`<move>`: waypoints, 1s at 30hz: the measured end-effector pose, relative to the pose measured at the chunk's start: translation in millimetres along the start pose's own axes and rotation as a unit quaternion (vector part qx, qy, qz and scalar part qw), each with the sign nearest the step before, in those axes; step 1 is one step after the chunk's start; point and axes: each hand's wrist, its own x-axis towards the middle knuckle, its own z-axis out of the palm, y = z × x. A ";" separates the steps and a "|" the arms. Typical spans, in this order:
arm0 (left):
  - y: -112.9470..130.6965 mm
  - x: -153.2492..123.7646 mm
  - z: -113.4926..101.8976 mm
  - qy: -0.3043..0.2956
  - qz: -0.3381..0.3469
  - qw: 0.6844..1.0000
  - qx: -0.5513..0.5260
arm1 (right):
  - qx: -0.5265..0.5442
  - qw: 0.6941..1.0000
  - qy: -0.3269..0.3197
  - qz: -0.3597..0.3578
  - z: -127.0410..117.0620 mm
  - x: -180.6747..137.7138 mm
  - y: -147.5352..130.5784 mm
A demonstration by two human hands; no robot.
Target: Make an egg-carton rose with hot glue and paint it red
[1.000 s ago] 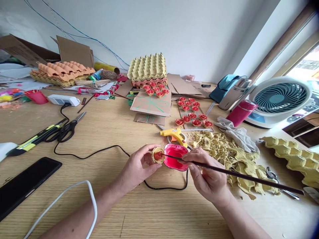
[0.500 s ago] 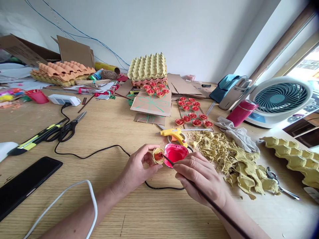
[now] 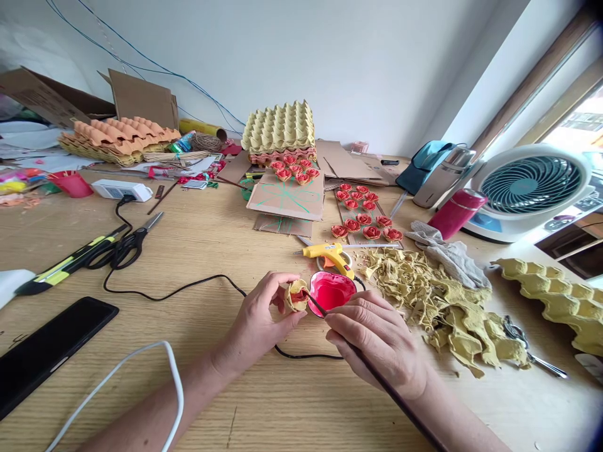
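Note:
Between the thumb and fingers of my left hand (image 3: 264,314) is a small egg-carton flower (image 3: 296,295), yellowish outside with red in its middle. My right hand (image 3: 377,339) grips a long dark paintbrush (image 3: 372,371) whose tip touches the inside of the flower. A small bowl of red paint (image 3: 332,290) stands just behind, between the two hands. Past the bowl lies a yellow glue gun (image 3: 328,256). Red-painted flowers (image 3: 371,232) sit on cardboard farther back, and more top a raised cardboard piece (image 3: 285,198).
Torn egg-carton scraps (image 3: 424,285) and an egg tray (image 3: 556,298) lie to the right, near a fan (image 3: 527,188) and a pink bottle (image 3: 458,213). On the left are scissors (image 3: 125,245), a phone (image 3: 51,351) and a white cable (image 3: 176,376). Stacked egg trays (image 3: 277,129) stand behind.
The flower has turned slightly in my left hand and shifted a little left. My right hand and the brush have moved slightly left, with the brush handle's far end swinging left.

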 end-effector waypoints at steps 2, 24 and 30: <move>-0.4 -0.1 0.1 0.006 0.006 1.000 0.005 | 0.015 1.000 0.006 0.010 0.2 1.1 0.3; -10.8 11.3 2.1 -0.034 -0.161 0.950 -0.266 | 0.004 0.979 -0.045 0.197 -0.5 -19.7 27.2; -8.4 11.2 -1.1 -0.030 -0.142 0.963 -0.228 | 0.020 0.982 -0.063 0.179 0.5 -16.1 26.6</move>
